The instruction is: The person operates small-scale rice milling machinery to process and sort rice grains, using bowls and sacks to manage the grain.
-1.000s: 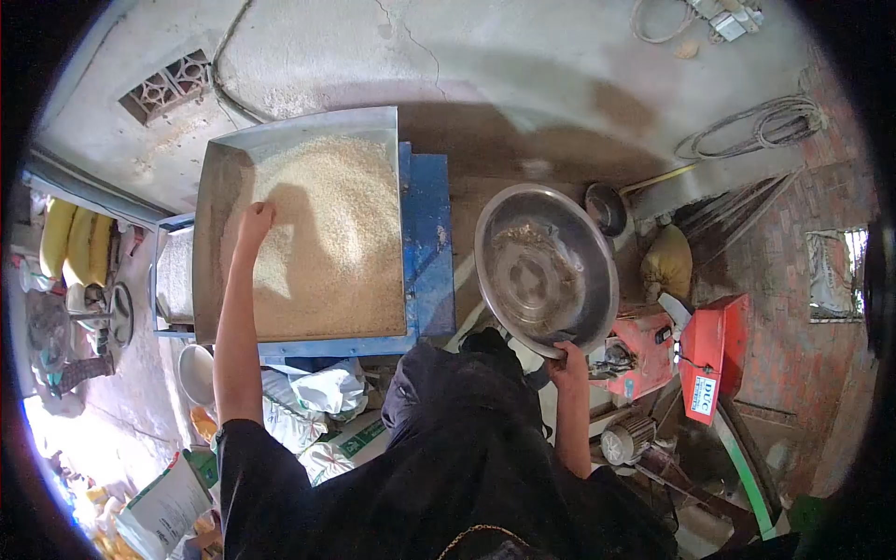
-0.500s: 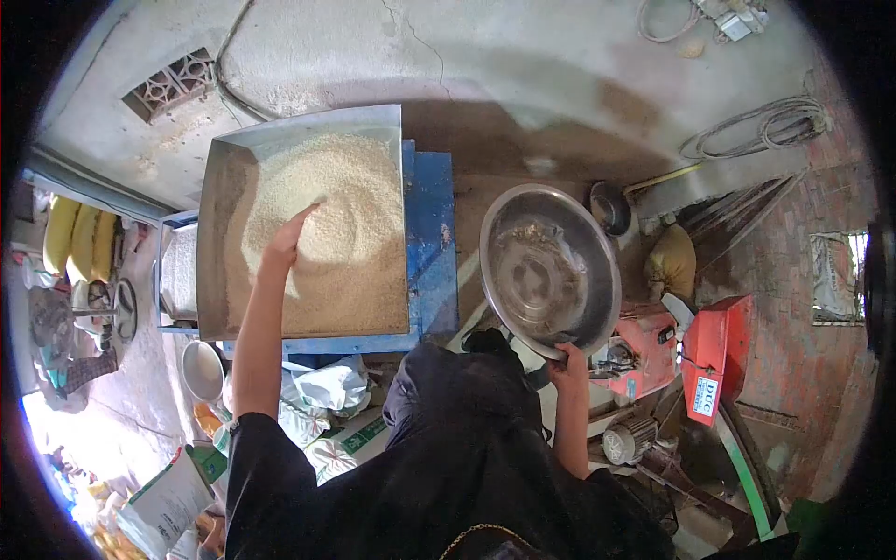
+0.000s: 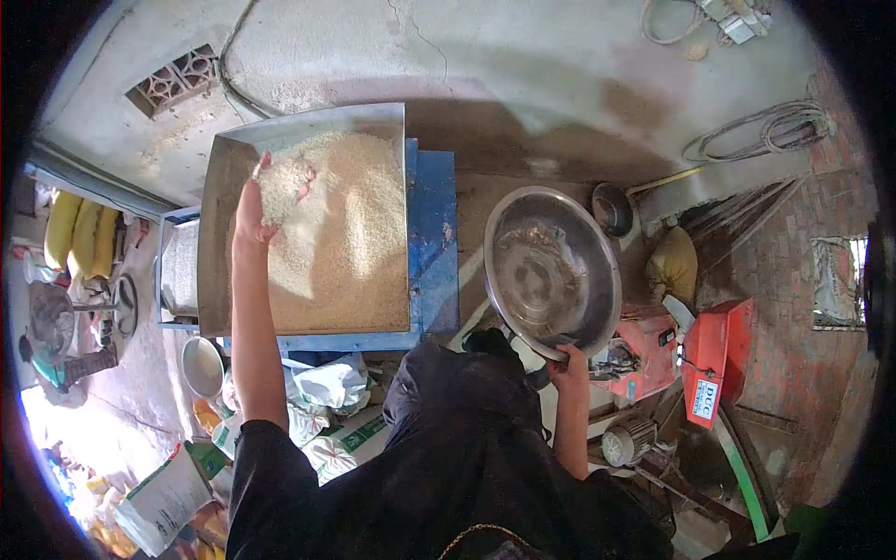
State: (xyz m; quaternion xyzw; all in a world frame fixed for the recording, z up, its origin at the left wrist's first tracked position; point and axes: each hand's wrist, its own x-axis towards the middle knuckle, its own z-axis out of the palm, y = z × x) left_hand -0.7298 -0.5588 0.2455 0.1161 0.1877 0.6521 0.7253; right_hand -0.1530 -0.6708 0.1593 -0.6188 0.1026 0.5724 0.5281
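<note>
My left hand point(image 3: 250, 213) is cupped within the square metal hopper, its fingers spread around a heap of pale grain point(image 3: 287, 190) that looks like rice and partly covers the palm. More of this grain point(image 3: 364, 205) fills the hopper point(image 3: 217, 271). Over on the other side, my right hand point(image 3: 567, 364) grips the near rim of a wide metal basin point(image 3: 499, 285), fingers partly hidden beneath the rim. The basin is tilted, and a little residue clings to its inner surface.
The hopper sits on a blue machine point(image 3: 434, 243). To the right are a red machine point(image 3: 717, 359), a motor point(image 3: 629, 439), a small dark pan point(image 3: 611, 208) and a full sack point(image 3: 672, 262). White bags point(image 3: 327, 387) and a metal bowl point(image 3: 203, 367) lie below the hopper.
My left hand has moved left within the hopper and now has grain heaped in it. The grain mound has been disturbed. My right hand and the basin have barely moved.
</note>
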